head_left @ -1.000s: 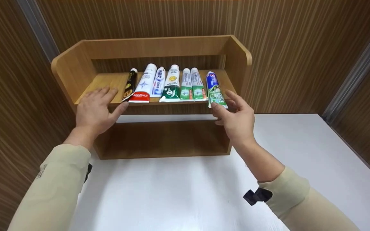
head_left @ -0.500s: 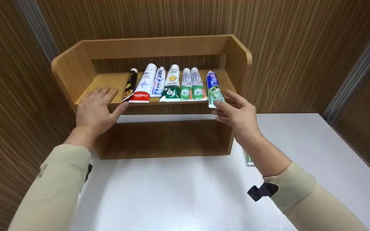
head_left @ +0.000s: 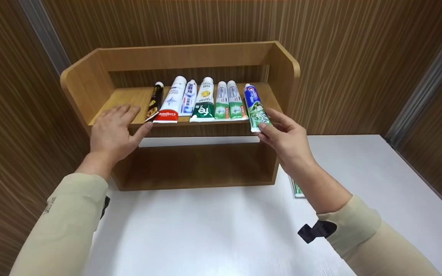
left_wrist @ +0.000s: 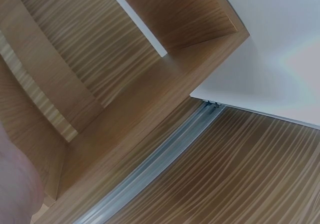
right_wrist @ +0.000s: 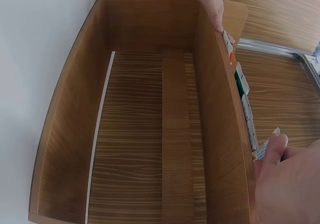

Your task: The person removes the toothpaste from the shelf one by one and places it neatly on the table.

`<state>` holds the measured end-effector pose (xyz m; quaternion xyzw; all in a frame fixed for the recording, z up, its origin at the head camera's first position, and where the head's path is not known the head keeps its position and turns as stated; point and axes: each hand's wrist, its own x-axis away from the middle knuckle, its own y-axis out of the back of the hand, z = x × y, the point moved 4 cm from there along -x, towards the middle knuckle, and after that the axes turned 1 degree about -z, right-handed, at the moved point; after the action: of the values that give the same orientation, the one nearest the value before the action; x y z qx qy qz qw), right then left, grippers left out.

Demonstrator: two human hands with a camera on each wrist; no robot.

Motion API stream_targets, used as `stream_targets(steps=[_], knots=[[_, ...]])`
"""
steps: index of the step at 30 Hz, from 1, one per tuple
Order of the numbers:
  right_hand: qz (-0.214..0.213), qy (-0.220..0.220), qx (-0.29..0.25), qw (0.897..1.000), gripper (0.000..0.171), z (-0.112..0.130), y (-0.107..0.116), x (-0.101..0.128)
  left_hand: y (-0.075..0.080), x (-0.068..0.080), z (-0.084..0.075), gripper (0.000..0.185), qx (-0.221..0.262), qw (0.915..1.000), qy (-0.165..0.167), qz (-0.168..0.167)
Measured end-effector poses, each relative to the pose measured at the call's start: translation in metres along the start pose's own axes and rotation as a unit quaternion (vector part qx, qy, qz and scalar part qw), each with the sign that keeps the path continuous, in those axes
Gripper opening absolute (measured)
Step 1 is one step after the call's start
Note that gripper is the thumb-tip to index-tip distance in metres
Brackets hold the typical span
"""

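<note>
Toothpaste tube, blue end only in head view, in grip of right hand, left hand outspread

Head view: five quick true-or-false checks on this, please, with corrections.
1. The right hand holds the blue-and-green tube. True.
2. The black tube is the leftmost tube on the upper shelf. True.
3. The blue-and-green tube lies left of the black tube. False: it is to the right.
4. A green item lies on the white surface. True.
5. That green item is fully visible. False: the right forearm hides part.
</note>
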<state>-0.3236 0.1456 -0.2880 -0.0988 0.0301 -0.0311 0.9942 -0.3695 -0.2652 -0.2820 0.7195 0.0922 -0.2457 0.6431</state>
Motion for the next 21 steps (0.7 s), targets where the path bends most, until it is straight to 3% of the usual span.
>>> stream_targets(steps=[21], knots=[[0.000, 0.014, 0.007, 1.000, 0.057, 0.008, 0.016, 0.022, -0.001, 0.000, 0.000, 0.087, -0.007, 1.0000, 0.004, 0.002]])
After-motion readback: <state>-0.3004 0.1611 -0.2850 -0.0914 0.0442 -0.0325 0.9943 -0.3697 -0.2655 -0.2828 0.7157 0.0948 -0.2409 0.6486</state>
